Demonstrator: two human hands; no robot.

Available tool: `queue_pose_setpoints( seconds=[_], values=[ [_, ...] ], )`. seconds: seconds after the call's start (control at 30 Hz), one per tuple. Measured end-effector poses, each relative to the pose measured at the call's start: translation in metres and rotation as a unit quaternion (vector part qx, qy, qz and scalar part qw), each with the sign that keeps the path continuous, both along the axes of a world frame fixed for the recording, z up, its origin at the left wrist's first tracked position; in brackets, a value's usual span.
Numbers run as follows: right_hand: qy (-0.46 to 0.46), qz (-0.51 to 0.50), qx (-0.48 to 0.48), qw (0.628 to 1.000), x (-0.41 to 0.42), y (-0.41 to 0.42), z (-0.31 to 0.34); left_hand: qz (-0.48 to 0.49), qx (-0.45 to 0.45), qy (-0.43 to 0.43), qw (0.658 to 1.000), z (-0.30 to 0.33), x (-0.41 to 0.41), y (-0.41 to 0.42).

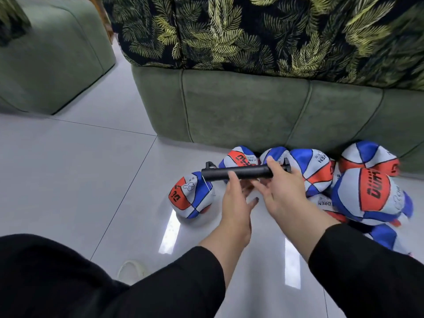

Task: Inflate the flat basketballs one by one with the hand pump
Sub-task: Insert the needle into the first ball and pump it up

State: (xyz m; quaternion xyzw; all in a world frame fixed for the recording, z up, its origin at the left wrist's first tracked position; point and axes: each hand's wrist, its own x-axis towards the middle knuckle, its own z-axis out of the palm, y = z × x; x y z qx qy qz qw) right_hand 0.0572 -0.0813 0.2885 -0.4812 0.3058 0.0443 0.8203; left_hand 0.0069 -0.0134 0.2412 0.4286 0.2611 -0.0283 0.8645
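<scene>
A black hand pump (243,172) lies level in the air above the floor, its handle end to the left. My left hand (236,203) holds its barrel from below near the middle. My right hand (283,191) grips the barrel's right end, thumb on top. Several flat red, white and blue basketballs lie on the floor: one alone at the left (191,198), others bunched against the sofa base (316,171) and piled at the right (369,196).
A green sofa (252,106) with a leaf-print throw (275,31) rises right behind the balls. A green ottoman (52,53) stands at the far left. Glossy white floor tiles (91,168) spread to the left. A light slipper (130,270) shows by my dark-clothed knee.
</scene>
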Motion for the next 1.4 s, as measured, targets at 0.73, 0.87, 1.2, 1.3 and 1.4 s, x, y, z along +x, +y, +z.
queue_pose_setpoints(
  seconds=[0.73, 0.87, 1.2, 1.3, 1.4],
  values=[
    [-0.059, 0.423, -0.397, 0.812, -0.101, 0.004, -0.029, 0.035, 0.099, 0.145, 0.984, 0.012, 0.003, 0.072],
    [-0.062, 0.38, -0.332, 0.861, -0.12, 0.009, -0.047, 0.032, 0.107, 0.144, 0.983, 0.007, 0.002, 0.077],
    [-0.03, 0.204, -0.245, 0.947, -0.146, 0.04, -0.077, 0.062, 0.16, 0.125, 0.977, -0.002, -0.007, 0.065],
    [0.014, 0.132, -0.25, 0.959, -0.144, 0.042, -0.086, 0.074, 0.178, 0.117, 0.974, -0.007, -0.015, 0.052],
    [0.051, 0.121, -0.217, 0.967, -0.148, 0.041, -0.089, 0.083, 0.205, 0.098, 0.97, -0.009, -0.021, 0.044]
  ],
)
